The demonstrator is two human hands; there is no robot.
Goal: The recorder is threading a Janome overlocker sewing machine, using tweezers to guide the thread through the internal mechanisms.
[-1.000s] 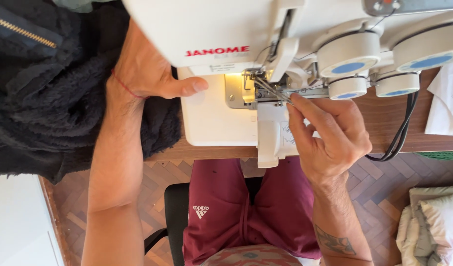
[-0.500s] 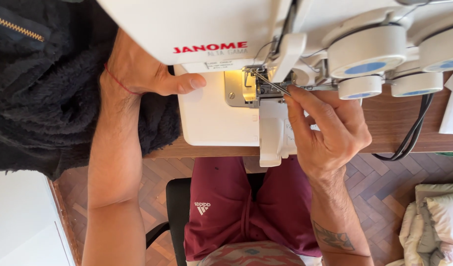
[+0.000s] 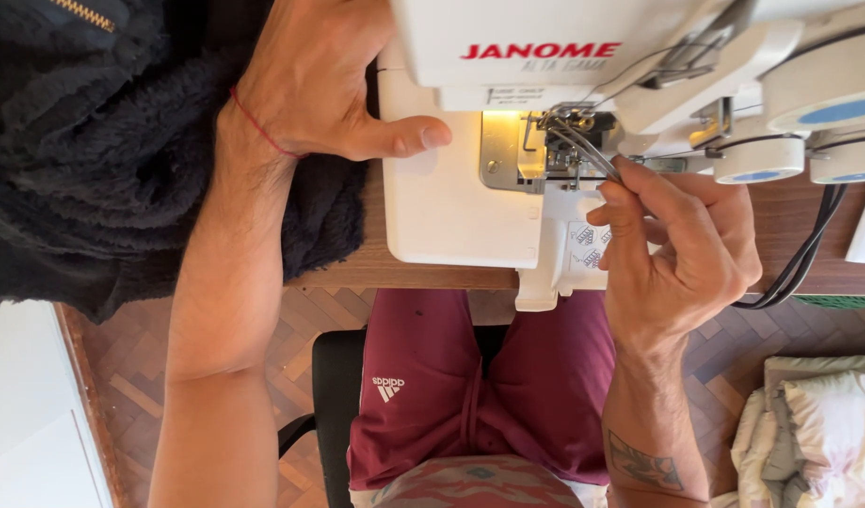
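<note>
A white overlock sewing machine [image 3: 451, 216] stands on a wooden table. My left hand [image 3: 329, 85] rests flat against the machine's left side, thumb stretched onto its bed, with a thin red string around the wrist. My right hand [image 3: 682, 249] pinches slim metal tweezers [image 3: 583, 150] whose tips reach into the lit needle and presser-foot area [image 3: 545, 141]. Whether a thread sits in the tweezer tips is too small to tell.
A dark fleecy garment [image 3: 84, 169] with a zip lies on the table at the left, under my left forearm. Black cables [image 3: 809, 263] hang off the table's right edge. White round dials [image 3: 828, 103] sit at the machine's right. Folded pale cloth [image 3: 818, 433] lies on the parquet floor.
The view has drawn closer to the machine. My right hand has kept the tweezers at the needle area, shifting slightly. My left hand stays against the machine's side.
</note>
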